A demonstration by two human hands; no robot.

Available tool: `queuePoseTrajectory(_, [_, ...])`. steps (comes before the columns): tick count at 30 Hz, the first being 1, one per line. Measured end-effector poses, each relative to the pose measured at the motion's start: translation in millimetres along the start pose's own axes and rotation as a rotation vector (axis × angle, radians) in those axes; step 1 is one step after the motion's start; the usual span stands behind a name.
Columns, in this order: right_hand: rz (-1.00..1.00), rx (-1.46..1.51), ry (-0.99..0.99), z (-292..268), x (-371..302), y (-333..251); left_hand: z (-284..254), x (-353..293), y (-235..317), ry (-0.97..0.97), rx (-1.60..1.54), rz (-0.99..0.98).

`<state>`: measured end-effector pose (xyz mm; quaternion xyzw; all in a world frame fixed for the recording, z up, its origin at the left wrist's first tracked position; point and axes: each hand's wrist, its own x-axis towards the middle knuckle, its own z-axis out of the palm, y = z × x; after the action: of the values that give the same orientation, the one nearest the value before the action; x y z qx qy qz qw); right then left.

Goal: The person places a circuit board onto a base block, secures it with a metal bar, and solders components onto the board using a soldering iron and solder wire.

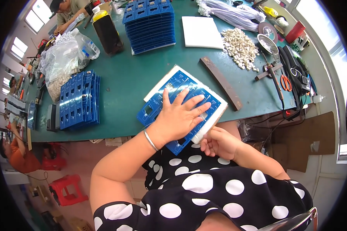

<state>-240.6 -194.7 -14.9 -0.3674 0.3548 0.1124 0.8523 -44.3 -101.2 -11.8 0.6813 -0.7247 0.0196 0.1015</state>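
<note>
A blue circuit board panel (177, 79) lies at a slant on a white foam pad (216, 115) near the table's front edge. The panel's near end juts out past the pad. My left hand (181, 115) rests flat on the panel, fingers spread, covering its middle. At the pad's near right corner, my right hand (221, 143) is closed with curled fingers against the edge; its fingertips are partly hidden. A dark flat bar (221, 84) lies to the right of the pad. Left of my left hand stands a group of upright blue panels (79, 101).
A tall stack of blue panels (149, 34) stands at the back, beside a dark-wrapped bottle (107, 34). Right of it lie a white sheet (201, 32), a heap of small pale connectors (241, 48) and a soldering iron (275, 82). Plastic bags (63, 57) sit left. Other people work beyond.
</note>
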Motion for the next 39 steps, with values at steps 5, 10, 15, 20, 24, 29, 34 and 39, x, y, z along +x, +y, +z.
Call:
queuePoseTrajectory(5, [-0.054, -0.101, 0.07, 2, -31, -8, 3, -2, -6, 0.043, -0.031, 0.018])
queuePoseTrajectory(10, [-1.014, -1.693, 0.903, -43, -35, -59, 2, -1, -5, 0.071, -0.049, 0.015])
queuePoseTrajectory(15, [-0.689, -1.651, 0.898, -69, 13, -91, 0, -2, -9, 0.06, -0.099, 0.019])
queuePoseTrajectory(20, [-0.716, -1.301, 0.691, -57, 9, -111, -2, -1, -8, 0.065, -0.125, 0.011])
queuePoseTrajectory(24, [-0.747, -1.063, 0.342, -27, 23, -109, -4, -1, -8, 0.084, -0.189, 0.001])
queuePoseTrajectory(29, [-0.791, -1.403, 0.436, -2, 38, -96, -9, -1, -13, 0.051, -0.23, 0.007])
queuePoseTrajectory(34, [-0.842, -1.701, 0.559, 7, 39, -82, -21, -4, -36, 0.142, -0.648, -0.011])
queuePoseTrajectory(39, [-0.87, -1.729, 0.618, 11, 41, -77, -34, -38, -33, 0.203, -0.337, -0.103])
